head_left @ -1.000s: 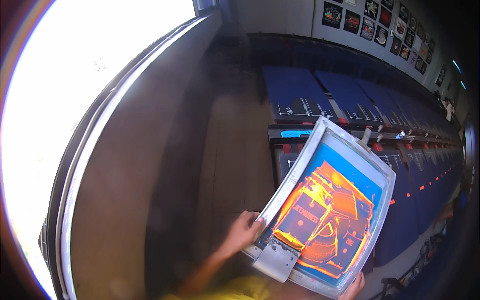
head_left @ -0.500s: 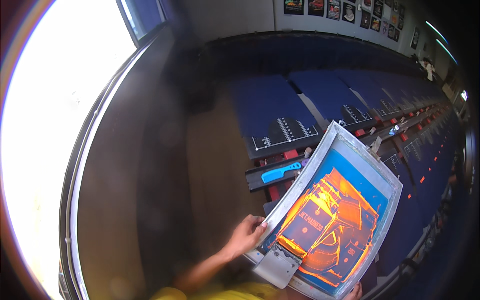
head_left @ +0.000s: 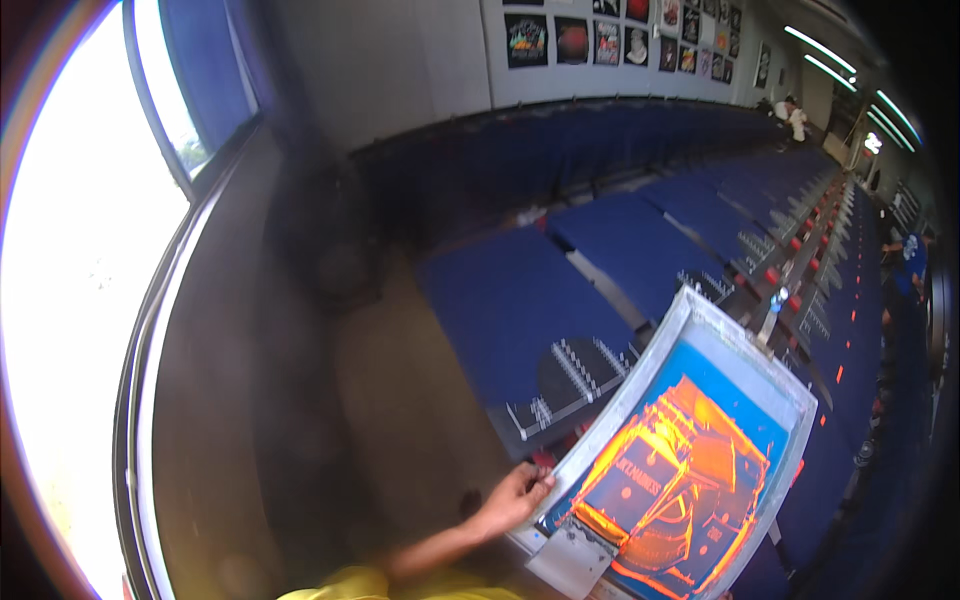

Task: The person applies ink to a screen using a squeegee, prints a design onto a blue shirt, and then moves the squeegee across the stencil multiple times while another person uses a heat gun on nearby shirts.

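My left hand [head_left: 517,498] is closed on the left rim of a screen-printing frame [head_left: 625,402], its thumb lying over the metal edge. The frame is tilted in front of me at the lower right. Its blue mesh [head_left: 702,372] carries a printed design in bright orange ink [head_left: 688,455]. A flat grey metal plate [head_left: 572,560] with dark marks along its upper edge is at the frame's near left corner. A small metal bracket [head_left: 769,325] stands at its far edge. I cannot make out my right hand; the frame's near right corner runs to the picture's lower edge.
Rows of blue-topped printing boards [head_left: 530,300] with white ruler markings [head_left: 575,375] stretch away to the far right. A dark wall and bright window [head_left: 75,300] flank the left. Posters [head_left: 572,42] hang at the back. One person [head_left: 796,118] is far off, another [head_left: 910,262] at right.
My view has tipped up, showing more of the back wall and boards. The frame and my left hand sit slightly lower and further right. The right fingers and blue comb have left view.
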A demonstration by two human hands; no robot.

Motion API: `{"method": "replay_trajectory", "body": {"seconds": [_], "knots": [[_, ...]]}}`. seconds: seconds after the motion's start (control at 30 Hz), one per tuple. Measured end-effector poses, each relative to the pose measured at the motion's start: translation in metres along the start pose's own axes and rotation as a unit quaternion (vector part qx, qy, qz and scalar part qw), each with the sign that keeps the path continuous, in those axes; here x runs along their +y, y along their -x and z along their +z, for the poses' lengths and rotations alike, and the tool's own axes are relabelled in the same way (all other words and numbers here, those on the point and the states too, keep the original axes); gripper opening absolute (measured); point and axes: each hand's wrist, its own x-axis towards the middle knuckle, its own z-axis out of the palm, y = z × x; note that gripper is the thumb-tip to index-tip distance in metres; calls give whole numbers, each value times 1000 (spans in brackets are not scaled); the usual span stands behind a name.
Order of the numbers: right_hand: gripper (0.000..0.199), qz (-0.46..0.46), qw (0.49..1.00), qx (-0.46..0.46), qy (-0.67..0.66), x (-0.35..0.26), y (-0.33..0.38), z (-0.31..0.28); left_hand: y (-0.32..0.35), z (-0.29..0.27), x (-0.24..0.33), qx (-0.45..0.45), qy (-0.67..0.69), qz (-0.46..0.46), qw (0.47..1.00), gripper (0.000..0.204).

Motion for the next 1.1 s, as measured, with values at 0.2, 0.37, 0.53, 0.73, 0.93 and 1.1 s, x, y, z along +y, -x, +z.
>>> {"method": "replay_trajectory", "body": {"seconds": [0.2,0.37,0.53,0.73,0.93,1.1], "knots": [[37,-27,997,53,47,0,7,-5,-12,-3,-6,-23,-20,19,999,51],[36,-99,990,76,65,21,10,-16,-1,-6,16,-5,-58,17,998,53],[34,-82,991,82,62,46,-10,-19,-3,5,-16,12,-57,40,997,51],[29,-84,994,66,-17,40,-29,-4,10,25,-13,37,8,41,998,44],[32,-65,998,7,11,82,-100,13,13,42,-71,112,21,50,992,41],[28,-37,996,-21,-75,93,-122,16,23,55,-63,133,40,66,988,41]]}}
